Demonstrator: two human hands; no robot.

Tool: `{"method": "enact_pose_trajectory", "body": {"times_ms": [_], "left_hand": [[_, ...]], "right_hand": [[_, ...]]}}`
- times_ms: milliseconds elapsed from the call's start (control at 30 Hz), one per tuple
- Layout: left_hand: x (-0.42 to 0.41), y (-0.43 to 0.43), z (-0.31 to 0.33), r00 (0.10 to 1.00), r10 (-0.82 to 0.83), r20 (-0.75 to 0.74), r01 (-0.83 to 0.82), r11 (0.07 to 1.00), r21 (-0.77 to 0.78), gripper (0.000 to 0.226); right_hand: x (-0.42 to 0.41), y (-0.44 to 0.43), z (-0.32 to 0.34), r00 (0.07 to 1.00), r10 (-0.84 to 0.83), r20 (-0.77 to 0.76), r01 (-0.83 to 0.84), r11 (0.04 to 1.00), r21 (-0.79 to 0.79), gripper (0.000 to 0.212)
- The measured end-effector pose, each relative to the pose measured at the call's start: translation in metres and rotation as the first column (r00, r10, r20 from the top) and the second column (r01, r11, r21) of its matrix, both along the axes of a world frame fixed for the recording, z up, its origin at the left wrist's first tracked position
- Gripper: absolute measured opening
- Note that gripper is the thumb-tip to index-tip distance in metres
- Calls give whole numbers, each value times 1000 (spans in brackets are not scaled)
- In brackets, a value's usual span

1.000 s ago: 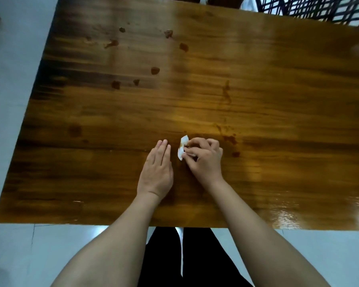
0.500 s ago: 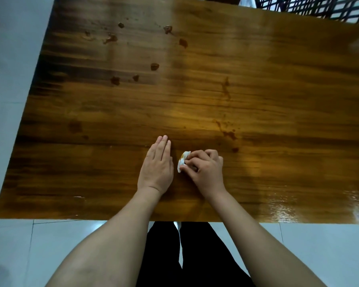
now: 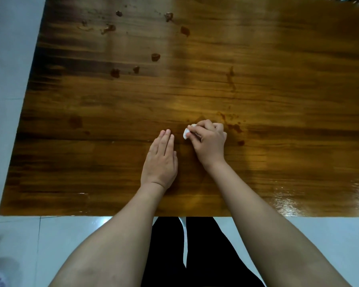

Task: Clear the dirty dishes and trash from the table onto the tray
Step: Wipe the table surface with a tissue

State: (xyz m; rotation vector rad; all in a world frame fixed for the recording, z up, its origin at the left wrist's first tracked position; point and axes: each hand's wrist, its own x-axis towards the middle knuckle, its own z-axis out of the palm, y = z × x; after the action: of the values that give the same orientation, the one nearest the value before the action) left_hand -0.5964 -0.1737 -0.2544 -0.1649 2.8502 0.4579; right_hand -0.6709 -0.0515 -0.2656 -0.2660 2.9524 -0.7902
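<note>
My right hand point(image 3: 209, 141) grips a small crumpled white tissue point(image 3: 186, 133), pressed against the glossy wooden table point(image 3: 288, 83); only the tissue's left edge shows past my fingers. Just to its left, my left hand point(image 3: 161, 160) lies flat on the wood, fingers straight and together, holding nothing. Brown sauce smears point(image 3: 234, 127) mark the wood just right of my right hand. No tray and no dishes are in view.
Several dark brown food blobs point(image 3: 155, 57) are scattered over the far left part of the table. A thin brown streak point(image 3: 230, 76) runs right of centre. The table's near edge point(image 3: 112, 215) borders pale floor tiles; my dark trousers show below.
My right hand with the tissue drew back toward me, then slid forward again beside the smears. My left hand stayed flat in place.
</note>
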Motion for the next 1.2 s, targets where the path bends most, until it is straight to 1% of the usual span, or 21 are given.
{"method": "enact_pose_trajectory", "body": {"times_ms": [167, 333, 433, 500, 667, 767, 833, 900, 1000, 1133, 1200], "left_hand": [[1, 0, -3, 1000, -1, -19, 1, 1000, -8, 53], [-1, -1, -6, 1000, 6, -17, -6, 1000, 3, 54], [0, 0, -5, 999, 22, -24, -21, 999, 26, 54], [0, -1, -6, 999, 28, -31, -27, 999, 31, 54], [-1, 2, -4, 997, 58, -43, -55, 997, 58, 55], [1, 3, -5, 996, 84, -30, -82, 995, 51, 58], [-2, 8, -2, 989, 145, -26, -143, 989, 47, 57], [-12, 18, 2, 983, 182, -32, -182, 983, 4, 53], [-38, 34, 8, 985, 155, -75, -158, 987, -37, 52], [-87, 46, 4, 982, 179, -57, -181, 983, -30, 58], [-109, 50, 0, 986, 165, -36, -166, 986, -23, 57]], "right_hand": [[24, 11, -4, 999, 6, -34, -6, 1000, 3, 22], [-12, -7, 1, 998, -9, -57, 9, 1000, -3, 17], [-32, -18, 3, 999, -32, 2, 32, 999, 33, 22], [-32, -18, 3, 1000, -26, -11, 27, 999, 41, 23], [-4, 13, 5, 997, -4, -76, 6, 1000, 28, 13], [11, 40, 5, 997, -17, -79, 20, 999, 38, 14], [12, 58, 7, 996, -32, -79, 35, 999, 35, 16], [10, 72, 8, 996, -24, -90, 28, 999, 36, 18], [7, 82, 6, 995, 10, -99, -7, 999, 31, 20], [-3, 86, 2, 983, 91, -158, -82, 995, 62, 23], [-15, 87, -1, 981, 101, -168, -90, 993, 73, 23]]}}
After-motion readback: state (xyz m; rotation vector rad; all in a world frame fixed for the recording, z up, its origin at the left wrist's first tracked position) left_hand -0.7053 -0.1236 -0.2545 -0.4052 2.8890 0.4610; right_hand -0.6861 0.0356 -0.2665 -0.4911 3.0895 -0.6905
